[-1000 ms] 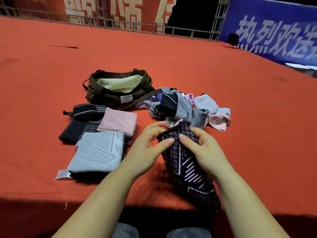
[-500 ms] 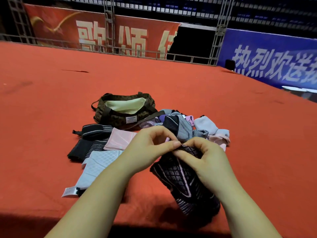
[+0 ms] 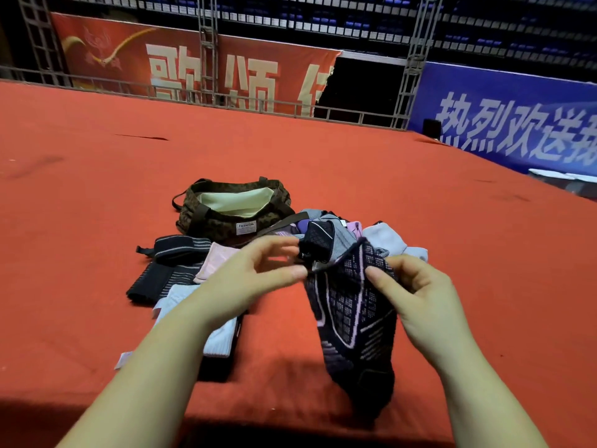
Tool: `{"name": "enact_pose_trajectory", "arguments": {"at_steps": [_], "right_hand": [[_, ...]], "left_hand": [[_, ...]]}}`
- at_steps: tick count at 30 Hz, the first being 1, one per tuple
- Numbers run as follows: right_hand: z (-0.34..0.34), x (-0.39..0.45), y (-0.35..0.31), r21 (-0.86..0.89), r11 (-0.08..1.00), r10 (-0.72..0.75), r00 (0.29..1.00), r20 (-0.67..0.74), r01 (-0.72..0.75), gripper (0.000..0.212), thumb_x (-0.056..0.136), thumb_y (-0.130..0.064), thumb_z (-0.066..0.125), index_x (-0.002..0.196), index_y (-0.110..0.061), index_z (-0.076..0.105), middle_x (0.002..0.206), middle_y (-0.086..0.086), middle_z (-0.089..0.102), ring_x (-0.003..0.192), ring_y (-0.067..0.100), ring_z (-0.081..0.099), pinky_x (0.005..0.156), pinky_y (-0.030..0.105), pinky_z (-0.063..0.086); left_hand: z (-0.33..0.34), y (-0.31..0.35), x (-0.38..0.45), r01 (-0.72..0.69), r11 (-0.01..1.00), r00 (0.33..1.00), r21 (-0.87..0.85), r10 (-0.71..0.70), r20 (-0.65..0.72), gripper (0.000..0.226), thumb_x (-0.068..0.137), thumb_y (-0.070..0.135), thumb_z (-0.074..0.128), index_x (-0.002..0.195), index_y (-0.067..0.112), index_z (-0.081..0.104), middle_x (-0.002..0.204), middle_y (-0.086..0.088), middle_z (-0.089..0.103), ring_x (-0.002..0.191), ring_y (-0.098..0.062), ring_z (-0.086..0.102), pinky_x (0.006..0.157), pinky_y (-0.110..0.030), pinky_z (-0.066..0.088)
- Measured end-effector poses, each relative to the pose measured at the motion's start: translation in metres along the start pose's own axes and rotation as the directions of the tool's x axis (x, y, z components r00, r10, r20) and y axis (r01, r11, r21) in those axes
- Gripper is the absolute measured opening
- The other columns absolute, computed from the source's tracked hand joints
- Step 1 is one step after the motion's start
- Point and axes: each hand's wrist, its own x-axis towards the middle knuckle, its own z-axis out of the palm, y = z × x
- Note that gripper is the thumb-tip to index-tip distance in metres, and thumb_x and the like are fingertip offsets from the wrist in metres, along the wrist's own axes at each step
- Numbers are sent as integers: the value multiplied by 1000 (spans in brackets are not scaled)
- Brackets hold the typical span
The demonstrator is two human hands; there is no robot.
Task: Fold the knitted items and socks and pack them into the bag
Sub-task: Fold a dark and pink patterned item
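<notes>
A dark navy knitted item (image 3: 352, 318) with pink lines hangs upright above the red surface. My left hand (image 3: 258, 276) pinches its upper left edge and my right hand (image 3: 416, 292) pinches its upper right edge, holding the top open. Behind it lies a loose pile of unfolded socks and knits (image 3: 339, 234). To the left sit folded pieces: a light grey one (image 3: 219, 337), a pink one (image 3: 216, 260) and dark striped ones (image 3: 168, 270). The brown patterned bag (image 3: 232, 218) stands open at the back with its pale lining showing.
Everything rests on a wide red cloth-covered surface (image 3: 97, 205) whose front edge runs just below my forearms. A metal railing (image 3: 226, 98) and red and blue banners stand beyond its far edge.
The dark knit went from lying flat under my fingers to being lifted upright. My hands have moved apart and stretch its top edge open. The camera tilted up.
</notes>
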Motion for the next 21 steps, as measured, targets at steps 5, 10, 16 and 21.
{"name": "enact_pose_trajectory", "arguments": {"at_steps": [5,10,16,21], "right_hand": [[1,-2,-2,129,992,-25,995,98,12,5,87,-6,59,88,-9,64,76,-5,70,72,4,61,69,15,48],[-3,-7,1,252,965,40,992,120,-70,13,84,-12,63,96,-9,61,79,-7,72,76,2,65,67,11,48],[-1,-1,3,118,993,16,1000,7,-16,11,79,-20,69,89,-15,68,77,-14,71,73,-2,64,66,9,46],[-3,7,7,200,976,71,992,104,-91,22,90,-29,50,92,-14,66,81,-14,71,77,0,62,66,14,47]], "left_hand": [[33,-26,5,212,968,972,-132,-194,136,56,64,37,73,117,23,59,101,8,72,92,-2,65,85,-22,49],[47,-30,10,87,887,994,-454,-108,-19,25,69,16,70,93,10,68,94,-9,72,86,-21,65,78,-30,52],[53,-11,6,-51,937,996,-345,23,-83,24,87,14,61,105,-2,64,100,-18,69,88,-24,63,81,-36,51],[45,-5,8,1,924,995,-382,-39,-92,22,95,19,48,93,8,67,88,-10,71,76,-17,65,67,-25,53]]}}
